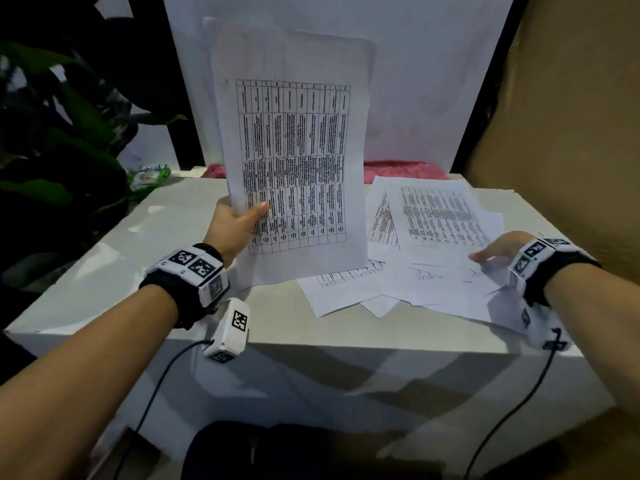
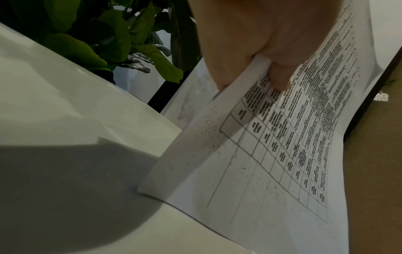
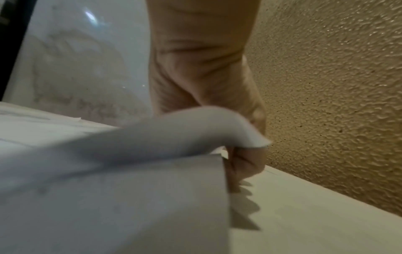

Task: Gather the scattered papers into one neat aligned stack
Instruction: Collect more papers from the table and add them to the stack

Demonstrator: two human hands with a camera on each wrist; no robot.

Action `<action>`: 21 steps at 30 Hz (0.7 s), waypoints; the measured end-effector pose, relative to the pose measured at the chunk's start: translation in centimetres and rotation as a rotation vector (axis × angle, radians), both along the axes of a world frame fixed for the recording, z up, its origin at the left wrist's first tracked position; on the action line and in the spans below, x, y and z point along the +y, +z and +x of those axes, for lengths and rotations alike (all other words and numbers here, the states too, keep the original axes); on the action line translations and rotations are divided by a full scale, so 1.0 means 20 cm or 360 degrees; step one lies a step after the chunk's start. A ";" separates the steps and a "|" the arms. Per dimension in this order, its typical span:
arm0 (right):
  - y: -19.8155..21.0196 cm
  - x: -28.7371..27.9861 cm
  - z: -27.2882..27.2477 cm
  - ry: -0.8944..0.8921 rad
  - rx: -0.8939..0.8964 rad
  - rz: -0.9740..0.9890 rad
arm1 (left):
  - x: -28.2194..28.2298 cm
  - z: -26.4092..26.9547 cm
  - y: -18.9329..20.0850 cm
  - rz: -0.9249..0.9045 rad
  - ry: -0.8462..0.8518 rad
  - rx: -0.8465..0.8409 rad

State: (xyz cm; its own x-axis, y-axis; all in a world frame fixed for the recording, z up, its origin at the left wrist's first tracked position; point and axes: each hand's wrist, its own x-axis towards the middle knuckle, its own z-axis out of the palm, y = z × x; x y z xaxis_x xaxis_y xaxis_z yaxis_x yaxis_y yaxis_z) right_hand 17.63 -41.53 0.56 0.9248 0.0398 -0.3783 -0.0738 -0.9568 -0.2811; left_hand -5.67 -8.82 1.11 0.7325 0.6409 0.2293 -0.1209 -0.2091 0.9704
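My left hand (image 1: pixel 235 225) grips a sheaf of printed papers (image 1: pixel 294 161) by its left edge, thumb on the front sheet. The sheaf stands upright with its bottom edge on the white table (image 1: pixel 138 237). The left wrist view shows the same hand (image 2: pixel 250 51) pinching the table-printed sheets (image 2: pixel 282 137). A loose, fanned pile of papers (image 1: pixel 433 230) lies flat at the right. My right hand (image 1: pixel 502 249) is at that pile's right edge. There, its fingers (image 3: pixel 241 165) curl under a lifted sheet corner (image 3: pixel 195 127).
A rough brown wall (image 1: pixel 554 133) runs close along the table's right side. A white board (image 1: pixel 415 81) and a pink cloth (image 1: pixel 401 169) sit behind the table. A leafy plant (image 1: pixel 69 133) stands at the left. A dark bag (image 1: pixel 277 452) lies below the front edge.
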 end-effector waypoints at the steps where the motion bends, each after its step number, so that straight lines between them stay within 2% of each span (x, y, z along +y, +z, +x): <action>1: 0.00 0.00 0.00 -0.0016 0.0006 0.0025 | 0.00 0.00 0.00 0.0000 0.0000 0.0005; 4: -0.04 -0.03 0.04 -0.0085 0.0003 0.0108 | 0.00 0.00 0.01 -0.0018 0.0003 -0.0011; 5: -0.05 -0.03 0.06 -0.0143 -0.0049 0.0193 | 0.00 0.00 0.01 -0.0025 0.0005 -0.0008; 7: -0.05 -0.05 0.09 -0.0214 -0.0138 0.0173 | 0.00 0.00 0.00 -0.0030 -0.0001 -0.0011; 11: -0.01 0.00 0.07 -0.0190 0.0069 0.0319 | 0.00 0.01 0.01 0.0013 -0.0027 -0.0010; 14: 0.01 0.02 0.03 -0.0111 0.0093 0.0383 | 0.00 0.01 0.01 0.0027 -0.0028 0.0002; 17: -0.01 0.05 -0.01 -0.0088 -0.0042 0.0512 | 0.01 0.00 0.01 0.0010 -0.0016 0.0022; 21: -0.03 0.07 -0.04 -0.0040 -0.0347 0.0398 | 0.00 -0.01 0.01 -0.0048 0.0021 0.0049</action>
State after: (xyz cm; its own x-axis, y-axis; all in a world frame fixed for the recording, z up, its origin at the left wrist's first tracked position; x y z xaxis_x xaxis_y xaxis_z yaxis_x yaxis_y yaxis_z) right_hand 16.89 -40.20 0.04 0.9849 0.0822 -0.1527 -0.0090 -0.8550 -0.5186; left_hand -5.82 -8.79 1.27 0.7304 0.6569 0.1870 -0.0881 -0.1810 0.9795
